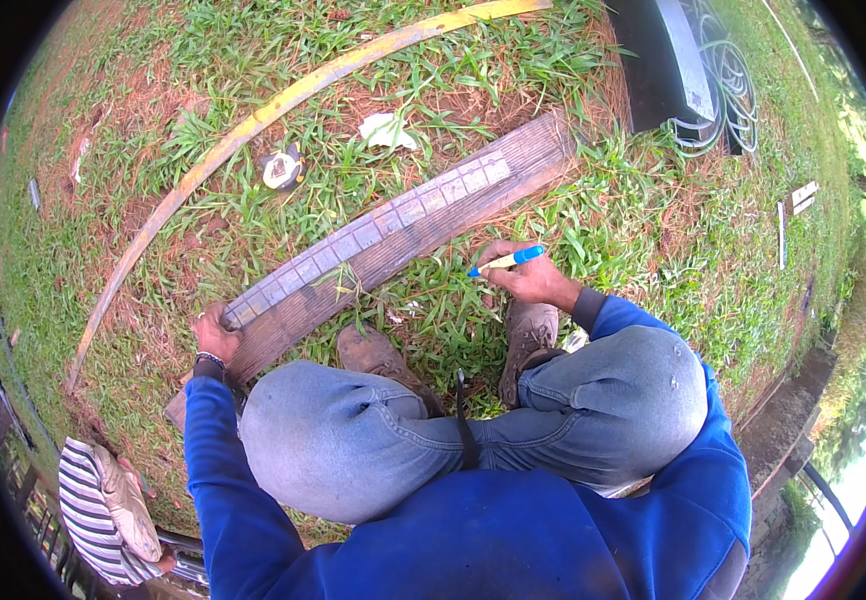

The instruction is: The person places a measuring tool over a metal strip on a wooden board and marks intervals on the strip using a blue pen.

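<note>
A flat grey metal bar (373,228), crossed by evenly spaced dark lines, lies along a grooved wooden board (423,250) on the grass in front of me. At the near left end of both, my left hand (215,333) is closed around the bar's end, with its fingers partly hidden. My right hand (530,280) pinches a marker pen (506,262) with a pale yellow body and blue ends. The marker's tip points left and is held apart from the bar, above the grass near my right boot (530,335).
A long yellow, worn bar (253,125) lies beyond the board. Between them are a round black-and-yellow object (283,169), resembling a tape measure, and a white scrap (388,131). Far right stands a dark metal piece (658,65) beside coiled cable (728,95). A person in stripes (93,510) is lower left.
</note>
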`<state>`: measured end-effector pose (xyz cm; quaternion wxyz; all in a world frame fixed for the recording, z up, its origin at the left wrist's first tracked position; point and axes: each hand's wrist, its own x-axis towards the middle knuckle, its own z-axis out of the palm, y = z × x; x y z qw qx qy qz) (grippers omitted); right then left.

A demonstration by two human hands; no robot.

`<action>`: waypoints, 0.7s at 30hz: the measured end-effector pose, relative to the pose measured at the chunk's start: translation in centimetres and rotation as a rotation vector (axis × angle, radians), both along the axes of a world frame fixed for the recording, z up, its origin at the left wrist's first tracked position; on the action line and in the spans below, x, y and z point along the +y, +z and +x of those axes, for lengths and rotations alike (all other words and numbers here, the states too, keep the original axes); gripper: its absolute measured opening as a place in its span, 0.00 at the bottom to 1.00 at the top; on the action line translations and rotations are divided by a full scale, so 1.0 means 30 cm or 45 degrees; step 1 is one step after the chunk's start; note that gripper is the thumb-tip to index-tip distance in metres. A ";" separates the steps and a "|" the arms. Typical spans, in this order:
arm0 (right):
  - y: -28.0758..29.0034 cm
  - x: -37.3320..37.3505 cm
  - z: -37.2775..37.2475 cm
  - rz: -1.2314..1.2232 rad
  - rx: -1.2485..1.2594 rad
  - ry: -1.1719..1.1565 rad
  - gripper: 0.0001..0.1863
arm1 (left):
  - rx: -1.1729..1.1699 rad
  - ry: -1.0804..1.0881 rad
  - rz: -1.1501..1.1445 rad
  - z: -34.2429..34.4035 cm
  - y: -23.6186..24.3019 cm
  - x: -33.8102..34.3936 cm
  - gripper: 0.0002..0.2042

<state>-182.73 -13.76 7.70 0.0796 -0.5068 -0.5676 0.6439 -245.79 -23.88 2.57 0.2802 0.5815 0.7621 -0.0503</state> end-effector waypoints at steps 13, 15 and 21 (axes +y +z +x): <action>-0.017 -0.003 0.004 0.009 0.003 0.003 0.10 | 0.023 -0.005 0.048 -0.005 -0.004 -0.008 0.26; -0.023 -0.005 0.001 0.020 0.002 0.007 0.10 | 0.039 -0.009 -0.009 -0.003 0.007 -0.006 0.26; -0.010 -0.002 0.001 0.012 -0.023 -0.006 0.11 | 0.024 0.000 -0.045 0.008 0.015 0.007 0.25</action>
